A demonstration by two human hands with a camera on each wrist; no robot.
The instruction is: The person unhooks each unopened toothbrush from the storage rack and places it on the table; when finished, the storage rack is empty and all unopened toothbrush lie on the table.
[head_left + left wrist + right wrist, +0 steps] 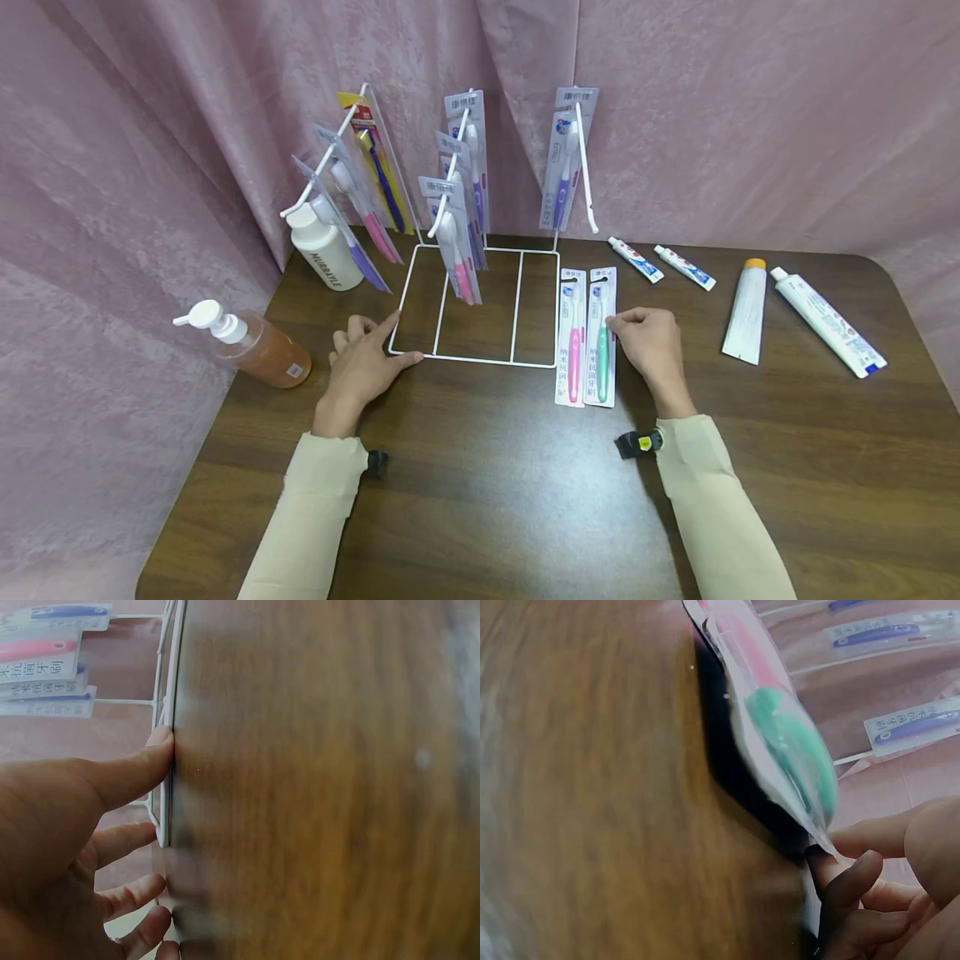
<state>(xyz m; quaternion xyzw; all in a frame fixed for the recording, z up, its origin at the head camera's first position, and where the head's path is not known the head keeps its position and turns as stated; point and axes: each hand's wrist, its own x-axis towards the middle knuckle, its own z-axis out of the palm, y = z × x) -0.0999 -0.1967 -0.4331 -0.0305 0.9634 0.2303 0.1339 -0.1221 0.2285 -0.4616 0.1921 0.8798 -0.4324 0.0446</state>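
Observation:
A white wire rack point(480, 360) stands on the brown table, with toothbrush packs point(459, 208) hanging from its hooks. My left hand point(384, 343) lies flat beside the rack's front left corner, and its thumb and forefinger touch the base wire. In the left wrist view the thumb point(142, 769) presses against the wire rack point(169, 712). Two packs lie flat to the right of the rack: a pink toothbrush pack point(572, 337) and a green toothbrush pack point(602, 343). My right hand point(618, 325) pinches the green toothbrush pack point(787, 750) at its right edge and tilts that edge up off the table.
An orange pump bottle point(258, 343) lies at the left edge, with a white bottle point(324, 250) behind it. Two small toothpaste tubes point(660, 262) and two larger tubes point(787, 315) lie at the right. A pink curtain point(750, 125) closes the back and left sides.

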